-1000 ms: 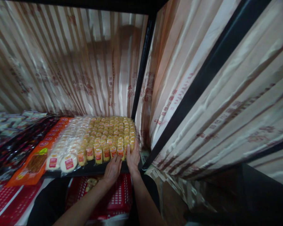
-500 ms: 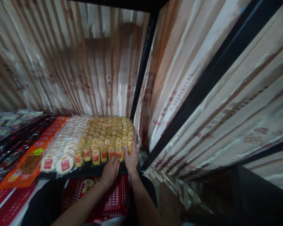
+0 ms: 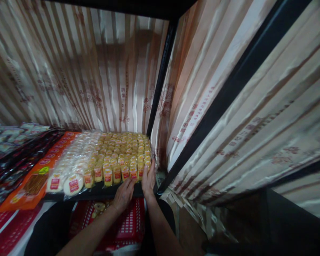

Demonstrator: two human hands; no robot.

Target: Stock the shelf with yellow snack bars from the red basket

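Rows of small yellow wrapped cakes (image 3: 117,173) with red labels stand packed together at the right end of a black shelf (image 3: 104,191). At the front edge, my left hand (image 3: 124,193) has its fingers drawn together on the lower wrapper of a front cake near the right end. My right hand (image 3: 148,180) lies along the right side of the block, its fingers stretched out and touching the outermost cakes. Left of these, round white wrapped cakes (image 3: 73,185) with red labels form more rows.
An orange snack bag (image 3: 32,183) and dark shiny packets (image 3: 18,156) lie further left. Below the shelf is a red basket (image 3: 133,220) holding a few wrapped pieces. Black posts (image 3: 162,74) and pleated printed curtains (image 3: 117,71) enclose the back and right.
My right hand has slid slightly down and toward me along the cakes' right side, uncovering the front right cake. My left hand has shifted only a little at the front edge.
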